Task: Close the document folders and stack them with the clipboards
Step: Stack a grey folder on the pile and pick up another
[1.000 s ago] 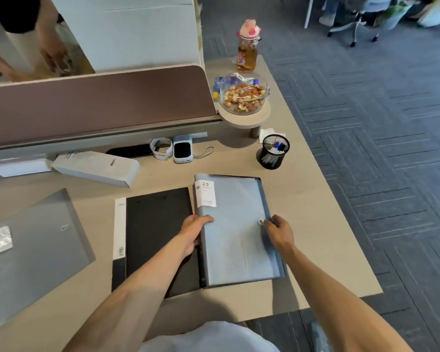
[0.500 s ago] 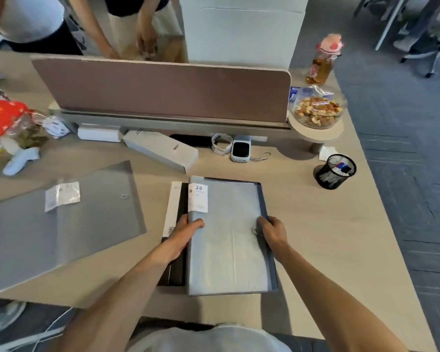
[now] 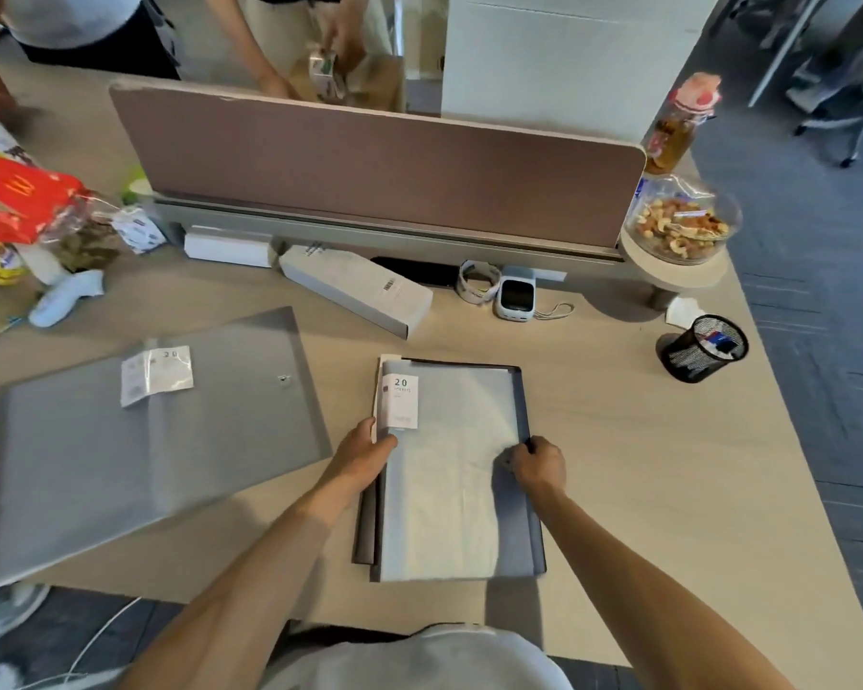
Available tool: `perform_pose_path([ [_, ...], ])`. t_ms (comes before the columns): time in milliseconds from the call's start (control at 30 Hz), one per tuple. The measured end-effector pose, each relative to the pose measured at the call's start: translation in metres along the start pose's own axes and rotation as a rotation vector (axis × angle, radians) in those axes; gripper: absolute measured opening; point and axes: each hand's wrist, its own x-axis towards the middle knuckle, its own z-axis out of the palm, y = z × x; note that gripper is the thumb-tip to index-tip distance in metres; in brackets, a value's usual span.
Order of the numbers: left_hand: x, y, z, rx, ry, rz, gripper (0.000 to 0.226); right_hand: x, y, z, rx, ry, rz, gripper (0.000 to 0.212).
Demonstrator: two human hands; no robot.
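A closed grey-blue document folder point(image 3: 449, 490) with a white "20" label lies in front of me on top of a dark clipboard point(image 3: 365, 530), which shows only as a narrow strip at its left. My left hand point(image 3: 365, 453) grips the folder's left edge near the label. At the right edge, my right hand point(image 3: 536, 463) pinches the folder by its snap. A second grey folder point(image 3: 135, 440) lies open and flat on the desk to the left, also with a "20" label.
A white box point(image 3: 355, 288) and a small device point(image 3: 516, 296) lie behind the folders along the brown divider point(image 3: 369, 166). A black mesh pen cup point(image 3: 703, 348) stands at the right, a bowl of nuts point(image 3: 681, 224) behind it. Snack bags point(image 3: 16, 201) crowd the far left. People stand beyond the divider.
The closed folder has slid left over the dark clipboard, which is now almost fully covered. Both hands stayed on its edges. The view has swung left.
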Motion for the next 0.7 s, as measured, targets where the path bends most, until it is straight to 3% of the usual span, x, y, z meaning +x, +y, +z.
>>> perform_pose_path([
  [100, -0.005, 0.012, -0.004, 0.064, -0.054, 0.042, 0.054, -0.001, -0.005, 0.005, -0.061, -0.035, 0.010, 0.027],
  [300, 0.019, 0.022, -0.013, 0.102, -0.079, 0.079, 0.066, -0.008, -0.021, 0.007, -0.043, -0.029, 0.011, 0.023],
  [500, 0.035, 0.008, -0.023, -0.033, -0.025, 0.124, 0.039, -0.017, -0.027, 0.009, -0.019, 0.030, -0.008, 0.012],
  [700, 0.008, 0.030, -0.025, -0.004, -0.049, 0.157, 0.056, -0.020, -0.023, 0.010, -0.013, 0.061, -0.050, 0.016],
])
